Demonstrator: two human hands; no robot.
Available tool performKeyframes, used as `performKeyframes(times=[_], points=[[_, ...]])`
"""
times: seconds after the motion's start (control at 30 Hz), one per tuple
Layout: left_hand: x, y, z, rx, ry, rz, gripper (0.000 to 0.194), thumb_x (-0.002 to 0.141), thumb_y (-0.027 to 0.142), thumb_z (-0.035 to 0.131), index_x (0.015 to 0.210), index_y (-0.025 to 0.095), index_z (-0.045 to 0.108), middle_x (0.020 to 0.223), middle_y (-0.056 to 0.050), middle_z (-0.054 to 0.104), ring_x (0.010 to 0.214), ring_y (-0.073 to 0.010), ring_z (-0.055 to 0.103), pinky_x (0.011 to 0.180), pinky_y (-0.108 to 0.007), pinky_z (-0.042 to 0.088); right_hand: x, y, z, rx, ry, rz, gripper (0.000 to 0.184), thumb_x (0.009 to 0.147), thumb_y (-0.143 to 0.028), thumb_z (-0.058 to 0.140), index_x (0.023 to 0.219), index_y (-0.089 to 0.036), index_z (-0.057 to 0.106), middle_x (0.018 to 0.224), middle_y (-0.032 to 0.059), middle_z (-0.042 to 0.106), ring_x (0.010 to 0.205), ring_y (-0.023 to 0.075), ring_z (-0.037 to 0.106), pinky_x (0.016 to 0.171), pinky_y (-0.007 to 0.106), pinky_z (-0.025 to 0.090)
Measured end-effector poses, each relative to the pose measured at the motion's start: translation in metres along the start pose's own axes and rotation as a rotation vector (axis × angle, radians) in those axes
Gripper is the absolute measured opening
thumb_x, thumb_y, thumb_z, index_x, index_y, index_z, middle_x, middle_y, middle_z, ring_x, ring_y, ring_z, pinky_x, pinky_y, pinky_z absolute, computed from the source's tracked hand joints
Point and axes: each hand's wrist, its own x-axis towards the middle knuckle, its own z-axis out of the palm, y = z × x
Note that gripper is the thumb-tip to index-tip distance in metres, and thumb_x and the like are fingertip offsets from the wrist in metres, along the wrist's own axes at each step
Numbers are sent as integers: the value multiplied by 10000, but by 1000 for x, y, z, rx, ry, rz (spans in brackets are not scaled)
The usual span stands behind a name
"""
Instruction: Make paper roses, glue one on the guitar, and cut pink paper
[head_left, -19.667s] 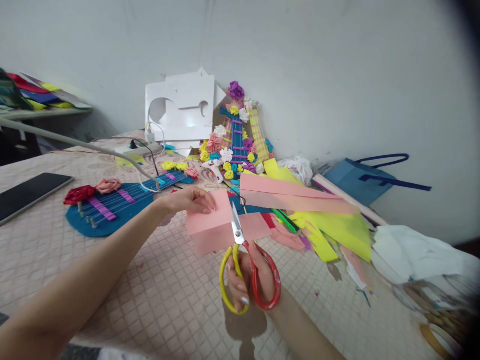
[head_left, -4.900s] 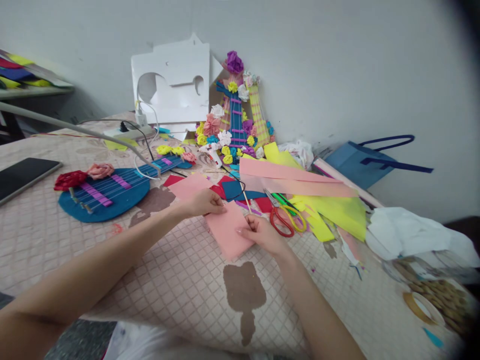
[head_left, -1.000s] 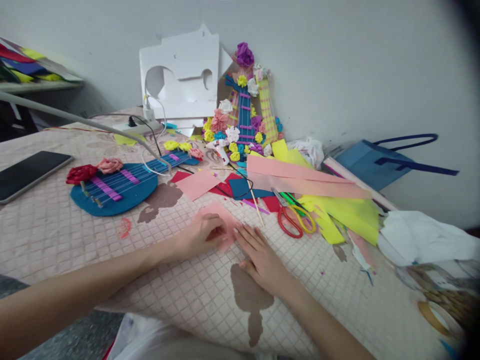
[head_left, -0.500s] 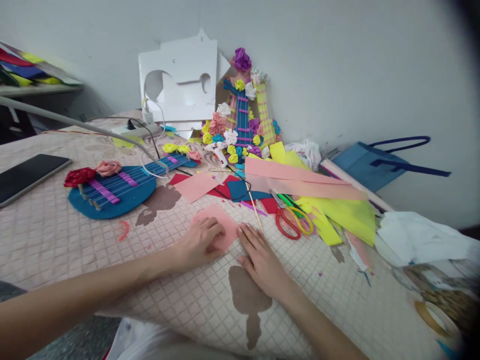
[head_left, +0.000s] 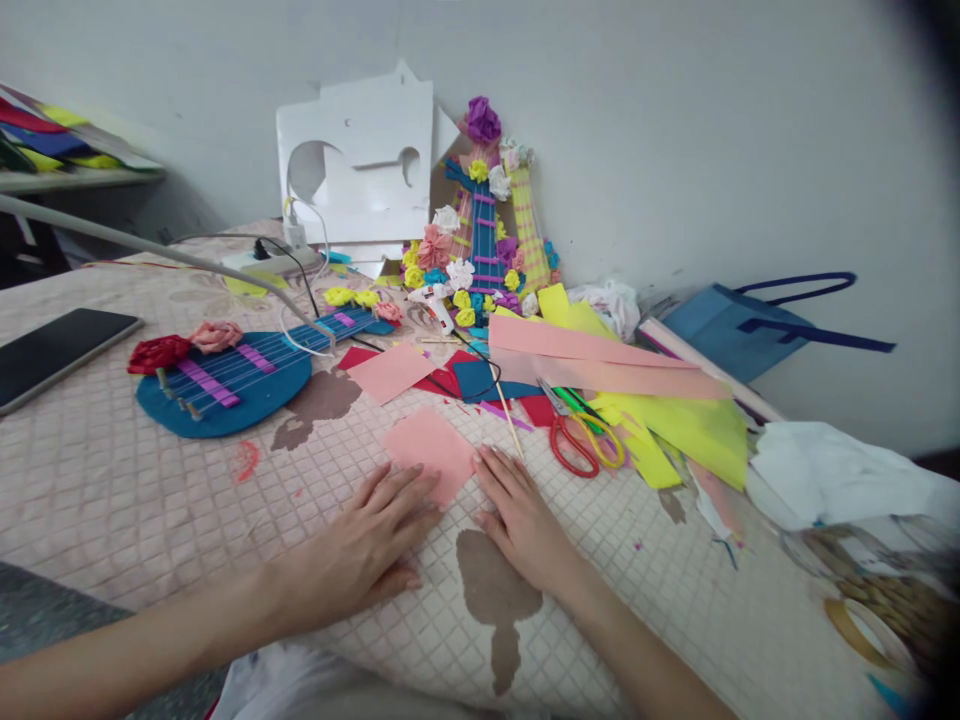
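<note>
A square of pink crepe paper (head_left: 433,447) lies flat on the tablecloth in front of me. My left hand (head_left: 375,545) rests on its near left edge, palm down with fingers stretched. On the right edge lie the fingertips of my right hand (head_left: 521,520), also flat. Just beyond is a second pink paper piece (head_left: 391,373), over red scraps. A thin wooden stick (head_left: 507,410) lies past my right fingertips. Scissors (head_left: 576,440) with one red and one yellow handle rest farther right, blades against a green cutter (head_left: 581,405).
A blue paper guitar (head_left: 225,385) with paper roses lies at left, beside a phone (head_left: 64,355). Behind are a glue gun (head_left: 435,303), a power strip (head_left: 270,262) and flower-trimmed guitars (head_left: 487,240). Yellow paper (head_left: 697,440), a blue bag (head_left: 731,330) and a tape roll (head_left: 866,635) are at right.
My left hand has drawn back toward me; its curled fingers have straightened over the near edge of the pink paper. My right hand stays at the right edge. Earlier, it held the scissors.
</note>
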Motion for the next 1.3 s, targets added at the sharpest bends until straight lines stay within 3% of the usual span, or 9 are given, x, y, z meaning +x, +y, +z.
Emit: performKeyframes(times=[0.2,0.33,0.47,0.6,0.77,0.9,1.07,1.2,1.3], points=[[15,5,-7,-57,-34,111,680,900,460,443,1469,209,167,1512,-111,256,1395,-289,213,1130,-550,14,-1,-1,1,38,7,32,591,932,-283,410,1474,-180,197,1529,106,225,1406,235,179,1122,513,243],[17,6,-10,-101,-67,144,690,889,490,448,1462,199,197,1495,-125,288,1387,-280,242,1138,-526,81,-1,0,5,91,47,123,523,939,-293,393,1430,-132,317,1536,122,193,1412,244,150,1122,484,263],[12,6,-12,-137,-52,168,642,909,441,441,1462,218,204,1483,-113,314,1382,-269,256,1144,-512,111,0,3,7,150,129,156,516,931,-281,408,1418,-132,330,1497,150,286,1383,251,245,1097,484,316],[8,6,-14,-161,-10,155,614,915,380,456,1459,224,218,1468,-105,342,1363,-265,303,1144,-502,152,5,5,-2,122,217,15,470,905,-209,442,1372,-200,398,1414,112,426,1329,243,341,1074,481,356],[7,8,-17,-203,-27,157,607,902,354,489,1448,226,257,1453,-99,371,1350,-251,331,1146,-468,193,20,3,-24,3,36,-270,350,889,-100,417,1202,-185,549,1195,89,603,1185,217,478,1018,419,414],[6,6,-17,-229,13,158,559,901,318,489,1426,235,313,1450,-92,385,1344,-248,347,1141,-475,211,34,6,-32,-94,-60,-413,282,889,-86,434,1118,-157,581,1133,93,622,1136,226,504,970,405,433],[9,-12,-18,-260,134,32,448,913,245,446,1360,230,413,1418,-92,444,1310,-242,402,1115,-493,262,42,16,-23,-121,-11,-498,239,910,-96,416,1040,-138,612,1137,121,627,1105,228,529,929,397,444],[20,-38,-29,-401,240,-65,362,916,257,445,1271,216,507,1313,-92,554,1235,-221,486,1053,-420,372,44,15,-20,197,51,-353,226,904,-131,420,986,-191,622,1082,93,655,1051,215,567,914,405,446],[37,-56,-45,-547,143,-97,468,857,371,554,1297,227,484,1339,-99,528,1217,-245,493,1014,-416,391,51,13,-25,776,147,28,87,819,-190,549,851,-208,628,912,37,666,889,187,604,849,363,479]])
